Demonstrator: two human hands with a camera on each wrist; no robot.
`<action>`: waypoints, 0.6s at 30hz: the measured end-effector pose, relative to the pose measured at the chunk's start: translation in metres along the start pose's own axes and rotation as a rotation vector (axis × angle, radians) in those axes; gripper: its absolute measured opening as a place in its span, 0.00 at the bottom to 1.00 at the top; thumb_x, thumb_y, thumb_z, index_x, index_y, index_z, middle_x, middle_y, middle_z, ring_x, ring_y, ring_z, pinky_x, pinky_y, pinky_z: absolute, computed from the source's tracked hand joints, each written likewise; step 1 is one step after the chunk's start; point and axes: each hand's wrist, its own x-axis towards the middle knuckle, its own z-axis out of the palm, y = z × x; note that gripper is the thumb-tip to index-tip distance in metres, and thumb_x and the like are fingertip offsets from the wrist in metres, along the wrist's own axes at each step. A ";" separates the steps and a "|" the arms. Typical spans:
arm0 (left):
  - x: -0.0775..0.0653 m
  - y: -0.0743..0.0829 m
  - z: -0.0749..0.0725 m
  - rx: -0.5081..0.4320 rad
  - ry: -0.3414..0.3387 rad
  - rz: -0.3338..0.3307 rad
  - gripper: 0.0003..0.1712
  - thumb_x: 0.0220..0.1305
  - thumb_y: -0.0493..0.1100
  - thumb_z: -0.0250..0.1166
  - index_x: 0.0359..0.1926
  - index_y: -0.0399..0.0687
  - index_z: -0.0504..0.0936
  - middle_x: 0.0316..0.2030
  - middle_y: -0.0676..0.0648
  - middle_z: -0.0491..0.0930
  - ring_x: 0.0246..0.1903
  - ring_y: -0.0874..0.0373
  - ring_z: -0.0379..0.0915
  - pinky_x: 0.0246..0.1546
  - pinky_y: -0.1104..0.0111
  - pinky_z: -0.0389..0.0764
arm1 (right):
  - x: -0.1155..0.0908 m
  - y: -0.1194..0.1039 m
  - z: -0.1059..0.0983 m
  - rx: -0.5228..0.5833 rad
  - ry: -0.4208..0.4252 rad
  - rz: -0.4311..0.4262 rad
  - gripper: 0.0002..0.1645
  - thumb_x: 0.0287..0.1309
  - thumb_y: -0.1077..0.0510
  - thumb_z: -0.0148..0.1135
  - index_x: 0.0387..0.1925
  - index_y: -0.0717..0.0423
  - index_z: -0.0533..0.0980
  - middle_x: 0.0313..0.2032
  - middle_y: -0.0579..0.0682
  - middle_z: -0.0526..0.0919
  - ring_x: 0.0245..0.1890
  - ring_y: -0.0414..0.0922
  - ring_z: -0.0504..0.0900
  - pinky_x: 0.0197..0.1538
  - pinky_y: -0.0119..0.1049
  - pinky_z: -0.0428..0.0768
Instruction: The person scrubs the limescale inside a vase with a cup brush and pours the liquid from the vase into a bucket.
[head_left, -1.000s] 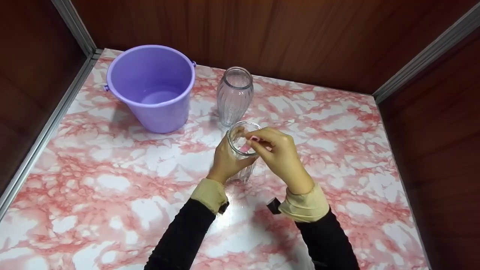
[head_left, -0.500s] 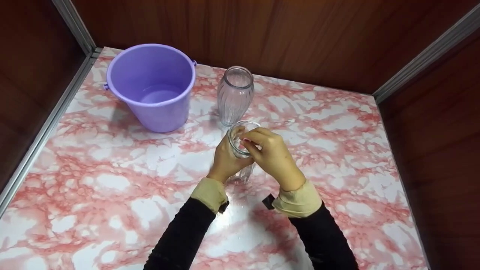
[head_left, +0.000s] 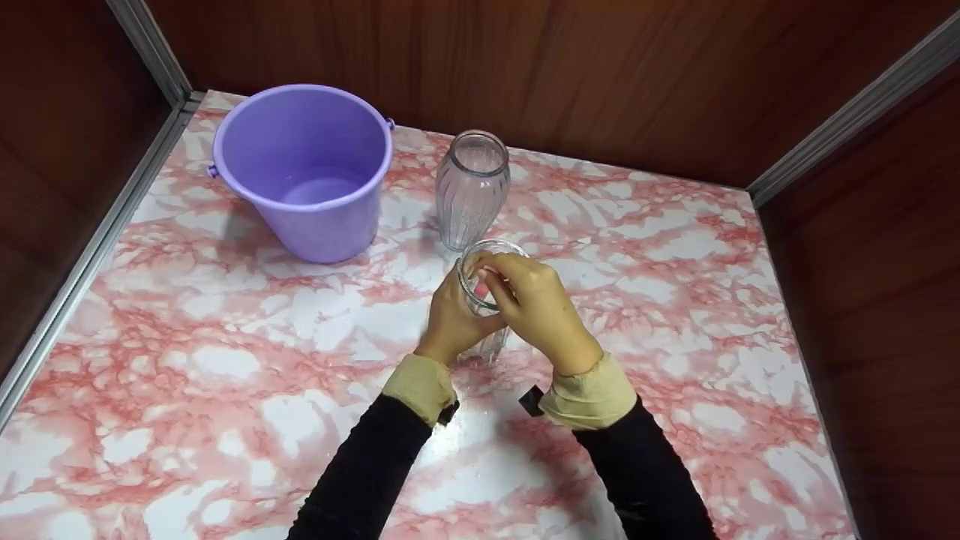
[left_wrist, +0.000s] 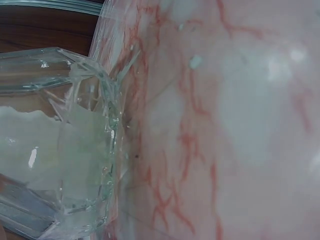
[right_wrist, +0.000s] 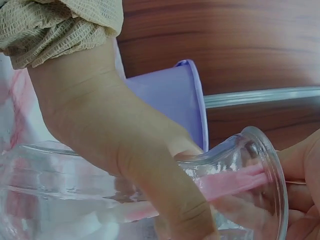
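While the left hand (head_left: 451, 319) grips a glass vase (head_left: 489, 345), the right hand (head_left: 541, 311) pinches a pink strip (right_wrist: 232, 183) inside its mouth; second vase (head_left: 471, 202) stands just behind on bench (head_left: 675, 322), near purple bucket (head_left: 322, 229).

You've got one near glass vase (head_left: 492, 348) plus one far glass vase (head_left: 472, 196), so two, and one purple bucket (head_left: 331, 232) on one bench (head_left: 712, 337). Log at least one pink item (right_wrist: 231, 184), partly hidden. On you: one left hand (head_left: 450, 319), one right hand (head_left: 546, 306), two black sleeves (head_left: 366, 466), two beige cuffs (head_left: 591, 391); around you, three wood panels (head_left: 480, 67).
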 end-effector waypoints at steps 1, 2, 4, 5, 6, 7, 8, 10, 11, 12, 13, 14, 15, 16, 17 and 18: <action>0.000 0.000 0.000 -0.006 0.000 -0.002 0.46 0.40 0.52 0.77 0.61 0.41 0.70 0.54 0.45 0.76 0.55 0.55 0.72 0.60 0.69 0.69 | 0.000 0.000 0.000 0.003 0.006 0.000 0.08 0.65 0.63 0.57 0.39 0.64 0.80 0.32 0.52 0.83 0.27 0.42 0.77 0.33 0.33 0.78; 0.000 0.000 0.000 -0.007 0.003 -0.004 0.46 0.40 0.52 0.77 0.61 0.41 0.70 0.54 0.46 0.76 0.55 0.55 0.72 0.60 0.69 0.69 | 0.000 0.001 0.000 0.007 0.010 -0.001 0.08 0.65 0.63 0.57 0.40 0.63 0.80 0.32 0.52 0.83 0.28 0.42 0.77 0.33 0.33 0.78; 0.000 0.000 0.001 -0.010 0.006 -0.004 0.46 0.40 0.52 0.77 0.61 0.41 0.70 0.54 0.46 0.76 0.55 0.55 0.72 0.60 0.69 0.69 | -0.001 0.001 0.000 0.013 0.020 -0.003 0.08 0.65 0.63 0.57 0.40 0.63 0.81 0.32 0.51 0.83 0.27 0.42 0.76 0.32 0.32 0.78; 0.000 0.000 0.001 -0.008 0.006 -0.001 0.46 0.40 0.52 0.77 0.61 0.41 0.70 0.54 0.46 0.76 0.55 0.55 0.72 0.61 0.69 0.69 | -0.001 0.001 0.001 0.015 0.025 -0.003 0.08 0.65 0.62 0.57 0.40 0.63 0.81 0.32 0.51 0.83 0.27 0.42 0.77 0.32 0.32 0.78; 0.000 0.000 0.001 -0.007 0.007 0.001 0.46 0.40 0.52 0.77 0.61 0.40 0.70 0.54 0.45 0.76 0.55 0.55 0.72 0.61 0.69 0.69 | -0.001 0.002 0.001 0.019 0.032 -0.002 0.09 0.65 0.62 0.57 0.39 0.63 0.81 0.32 0.51 0.83 0.27 0.41 0.77 0.32 0.32 0.78; 0.000 0.000 0.001 -0.002 0.008 0.005 0.47 0.40 0.52 0.78 0.60 0.40 0.70 0.54 0.45 0.76 0.55 0.54 0.72 0.61 0.69 0.69 | -0.001 0.002 0.001 0.022 0.038 0.000 0.09 0.65 0.62 0.57 0.39 0.63 0.81 0.32 0.51 0.84 0.27 0.42 0.77 0.32 0.32 0.79; 0.000 0.000 0.001 0.001 0.010 0.009 0.46 0.39 0.51 0.78 0.60 0.40 0.70 0.54 0.45 0.76 0.55 0.54 0.72 0.61 0.69 0.69 | -0.001 0.002 0.001 0.025 0.045 0.002 0.09 0.65 0.62 0.58 0.39 0.63 0.81 0.32 0.52 0.84 0.28 0.42 0.77 0.32 0.32 0.79; 0.000 0.000 0.001 0.004 0.014 0.021 0.46 0.39 0.51 0.78 0.60 0.39 0.70 0.53 0.44 0.76 0.55 0.53 0.72 0.61 0.69 0.69 | -0.002 0.003 0.002 0.029 0.058 0.008 0.08 0.65 0.62 0.58 0.39 0.63 0.81 0.32 0.52 0.84 0.28 0.42 0.78 0.32 0.32 0.79; 0.000 -0.001 0.001 0.007 0.016 0.027 0.46 0.39 0.51 0.78 0.59 0.39 0.70 0.53 0.44 0.76 0.55 0.53 0.72 0.61 0.69 0.69 | -0.002 0.003 0.002 0.029 0.064 0.011 0.08 0.65 0.63 0.58 0.38 0.63 0.81 0.32 0.52 0.84 0.28 0.42 0.78 0.33 0.32 0.79; -0.001 -0.001 0.001 0.008 0.020 0.032 0.46 0.39 0.50 0.78 0.59 0.39 0.71 0.53 0.44 0.76 0.54 0.53 0.72 0.61 0.69 0.69 | -0.002 0.003 0.002 0.030 0.070 0.013 0.08 0.64 0.63 0.58 0.38 0.63 0.81 0.32 0.52 0.84 0.28 0.42 0.78 0.33 0.33 0.80; 0.000 -0.001 0.001 0.005 0.023 0.036 0.46 0.39 0.50 0.78 0.59 0.38 0.71 0.53 0.43 0.76 0.54 0.53 0.72 0.61 0.68 0.69 | -0.002 0.003 0.002 0.032 0.074 0.014 0.08 0.64 0.63 0.58 0.38 0.63 0.81 0.32 0.52 0.84 0.28 0.42 0.78 0.32 0.33 0.80; -0.001 -0.001 0.001 0.003 0.026 0.039 0.46 0.39 0.49 0.79 0.59 0.38 0.71 0.53 0.43 0.77 0.54 0.53 0.72 0.61 0.68 0.69 | -0.002 0.004 0.002 0.036 0.078 0.016 0.07 0.64 0.63 0.59 0.38 0.63 0.81 0.32 0.52 0.84 0.28 0.42 0.78 0.32 0.33 0.80; -0.001 -0.001 0.001 0.002 0.028 0.042 0.46 0.38 0.49 0.79 0.59 0.38 0.71 0.53 0.43 0.77 0.54 0.52 0.72 0.61 0.68 0.69 | -0.001 0.004 0.002 0.041 0.080 0.019 0.07 0.64 0.63 0.59 0.38 0.63 0.81 0.32 0.53 0.84 0.28 0.42 0.78 0.32 0.32 0.80; -0.001 -0.001 0.001 0.000 0.029 0.043 0.46 0.39 0.49 0.78 0.59 0.38 0.71 0.53 0.43 0.76 0.55 0.53 0.72 0.61 0.68 0.69 | -0.001 0.004 0.002 0.049 0.082 0.023 0.07 0.64 0.63 0.59 0.38 0.64 0.81 0.32 0.53 0.84 0.28 0.42 0.79 0.31 0.32 0.80; -0.001 -0.002 0.001 -0.002 0.027 0.043 0.46 0.39 0.49 0.78 0.59 0.38 0.70 0.53 0.43 0.76 0.55 0.53 0.72 0.61 0.68 0.69 | -0.001 0.004 0.002 0.057 0.084 0.030 0.07 0.64 0.63 0.59 0.38 0.64 0.81 0.31 0.52 0.84 0.27 0.41 0.79 0.31 0.32 0.80; -0.001 -0.002 0.001 -0.006 0.027 0.039 0.46 0.39 0.49 0.78 0.60 0.38 0.70 0.54 0.43 0.76 0.55 0.53 0.72 0.61 0.68 0.68 | -0.001 0.005 0.002 0.068 0.085 0.040 0.07 0.64 0.63 0.59 0.37 0.64 0.81 0.31 0.52 0.84 0.27 0.41 0.79 0.31 0.31 0.80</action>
